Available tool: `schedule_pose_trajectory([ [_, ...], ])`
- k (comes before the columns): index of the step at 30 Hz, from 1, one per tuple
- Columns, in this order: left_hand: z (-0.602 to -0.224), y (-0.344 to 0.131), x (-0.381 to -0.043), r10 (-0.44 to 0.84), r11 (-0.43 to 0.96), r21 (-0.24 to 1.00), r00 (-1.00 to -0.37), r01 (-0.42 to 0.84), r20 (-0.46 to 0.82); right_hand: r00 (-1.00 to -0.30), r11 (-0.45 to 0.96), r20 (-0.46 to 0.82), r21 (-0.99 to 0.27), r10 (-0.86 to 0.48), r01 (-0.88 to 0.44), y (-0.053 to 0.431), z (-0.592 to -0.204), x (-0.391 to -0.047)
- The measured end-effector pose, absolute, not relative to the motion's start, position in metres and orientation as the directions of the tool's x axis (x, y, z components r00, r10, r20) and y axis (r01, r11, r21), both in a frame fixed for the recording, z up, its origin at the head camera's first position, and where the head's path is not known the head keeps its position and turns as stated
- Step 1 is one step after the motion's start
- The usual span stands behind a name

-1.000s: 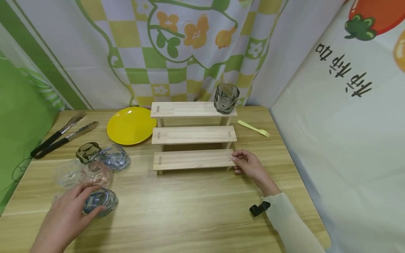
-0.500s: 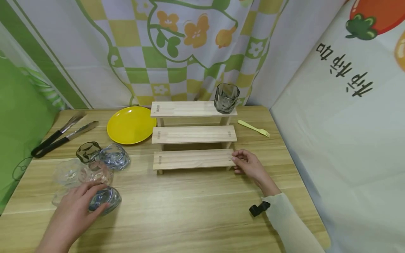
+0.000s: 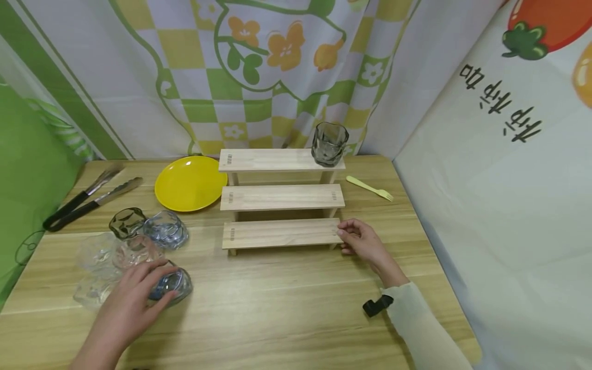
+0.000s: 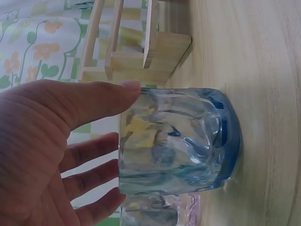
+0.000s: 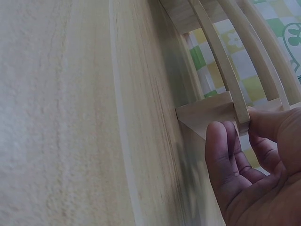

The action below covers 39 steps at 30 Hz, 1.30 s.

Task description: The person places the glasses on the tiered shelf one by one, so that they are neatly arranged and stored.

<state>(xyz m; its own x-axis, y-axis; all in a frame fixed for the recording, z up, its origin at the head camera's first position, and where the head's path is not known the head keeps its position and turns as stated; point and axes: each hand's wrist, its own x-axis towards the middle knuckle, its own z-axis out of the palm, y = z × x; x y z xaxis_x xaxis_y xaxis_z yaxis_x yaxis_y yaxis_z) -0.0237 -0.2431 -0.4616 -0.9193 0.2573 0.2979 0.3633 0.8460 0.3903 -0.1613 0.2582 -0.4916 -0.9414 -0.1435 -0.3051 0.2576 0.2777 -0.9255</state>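
My left hand [image 3: 134, 298] grips a blue glass tumbler [image 3: 179, 285] by its rim, thumb on one side and fingers on the other. In the left wrist view the tumbler's thick blue base [image 4: 228, 141] sits right at the tabletop. Behind that hand stand several other glasses, among them a pink one [image 3: 134, 249], a pale blue one [image 3: 166, 229] and a dark grey one [image 3: 128, 222]. My right hand [image 3: 365, 244] pinches the right end of the lowest board of a three-step wooden rack [image 3: 277, 234]. On the rack's top step stands a grey glass [image 3: 329, 146].
A yellow plate [image 3: 190, 184] lies left of the rack, with black-handled tongs [image 3: 90, 201] farther left. To the rack's right lies a pale yellow fork [image 3: 370, 188]. Curtains hang behind the table, and a white printed sheet [image 3: 509, 205] lines the right side.
My left hand has slid the blue tumbler to the right and slightly away from me, uncovering more of a clear glass behind it. The right hand has stayed on the rack.
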Motion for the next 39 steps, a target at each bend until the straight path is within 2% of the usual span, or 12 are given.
schedule_pose_trajectory([
  [6,-0.468,-0.238,-0.027,0.234,0.823,0.437,-0.917,0.364,0.323,-0.944,0.282,-0.301,-0.925,-0.134,0.255,0.257,-0.493,-0.161],
  [12,-0.475,-0.233,-0.022,0.122,0.818,0.513,-0.95,0.26,0.287,-0.945,0.286,-0.298,-0.925,-0.133,0.251,0.258,-0.495,-0.161],
  [16,-0.479,-0.232,-0.023,0.092,0.804,0.545,-0.955,0.238,0.282,-0.945,0.288,-0.299,-0.924,-0.129,0.253,0.258,-0.495,-0.162],
  [32,-0.487,-0.229,-0.036,0.128,0.739,0.61,-0.948,0.287,0.291,-0.943,0.257,-0.301,-0.931,-0.145,0.258,0.259,-0.494,-0.162],
  [39,-0.498,-0.224,-0.035,-0.028,0.626,0.749,-0.954,0.217,0.3,-0.946,0.277,-0.297,-0.927,-0.133,0.252,0.257,-0.495,-0.163],
])
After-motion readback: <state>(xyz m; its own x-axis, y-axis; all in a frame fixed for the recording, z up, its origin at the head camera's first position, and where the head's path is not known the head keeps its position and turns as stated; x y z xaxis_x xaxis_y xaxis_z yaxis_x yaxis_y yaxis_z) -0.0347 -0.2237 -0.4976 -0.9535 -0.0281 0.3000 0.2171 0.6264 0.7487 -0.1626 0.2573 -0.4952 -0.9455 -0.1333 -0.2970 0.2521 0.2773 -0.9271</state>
